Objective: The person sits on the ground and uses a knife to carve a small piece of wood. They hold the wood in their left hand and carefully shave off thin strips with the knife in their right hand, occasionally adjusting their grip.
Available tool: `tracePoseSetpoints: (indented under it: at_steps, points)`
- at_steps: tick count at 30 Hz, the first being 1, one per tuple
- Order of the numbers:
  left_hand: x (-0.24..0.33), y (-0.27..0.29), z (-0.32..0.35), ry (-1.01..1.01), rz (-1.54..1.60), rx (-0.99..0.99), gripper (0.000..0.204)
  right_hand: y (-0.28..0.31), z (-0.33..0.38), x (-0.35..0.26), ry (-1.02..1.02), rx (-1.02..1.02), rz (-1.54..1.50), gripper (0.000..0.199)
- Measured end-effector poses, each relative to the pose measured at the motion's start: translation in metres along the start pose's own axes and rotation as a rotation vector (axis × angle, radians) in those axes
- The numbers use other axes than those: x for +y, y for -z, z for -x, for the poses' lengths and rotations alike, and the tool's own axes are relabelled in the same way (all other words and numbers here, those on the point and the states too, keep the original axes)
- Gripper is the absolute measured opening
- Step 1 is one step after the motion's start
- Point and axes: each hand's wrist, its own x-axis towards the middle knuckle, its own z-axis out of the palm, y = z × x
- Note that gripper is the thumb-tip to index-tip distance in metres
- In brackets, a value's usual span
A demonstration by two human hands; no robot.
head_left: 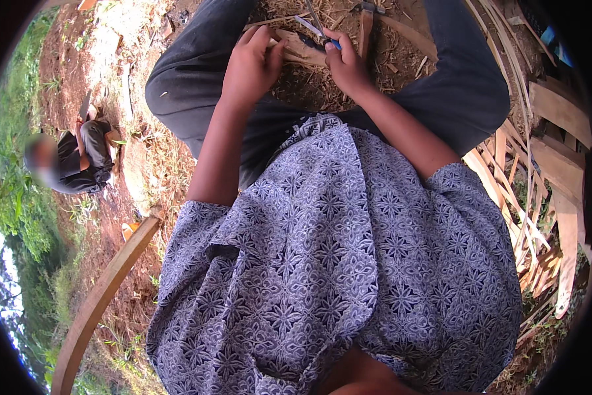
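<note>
Between my bent knees, my right hand [346, 64] is closed around a tool with a blue-and-black handle [336, 45]. A thin metal part stretches forward from it, and a narrow pale piece [308, 26] lies beside that; the tool's exact kind is unclear. My left hand [253, 64] has its fingers curled and thumb near the index finger, at the left end of a rough piece of wood [299, 50]. Whatever those fingers pinch is hidden. The wood lies between both hands, low over the ground.
A hammer-like tool with a wooden handle [366, 34] lies just beyond my right hand. Shavings cover the ground. Wooden boards [559, 164] and split strips [507, 178] pile up at right. A long curved beam [108, 299] stands at lower left; another person [72, 158] sits farther left.
</note>
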Motion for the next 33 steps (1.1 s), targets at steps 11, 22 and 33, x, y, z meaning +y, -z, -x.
tracePoseSetpoints:
  at_steps: [11, 22, 33]
  points:
    - [-0.008, 0.0, 0.0, -0.003, -0.013, -0.019, 0.014, -0.015, 0.019, -0.003, 0.239, -0.03, 0.065, 0.034]
    - [-0.006, 0.006, 0.005, -0.03, -0.003, -0.096, 0.013, -0.024, 0.022, 0.028, -0.025, -0.233, 0.469, 0.031]
    - [-0.004, -0.005, 0.002, 0.12, -0.131, 0.153, 0.021, -0.017, 0.004, 0.0, 0.188, 0.025, 0.0, 0.032]
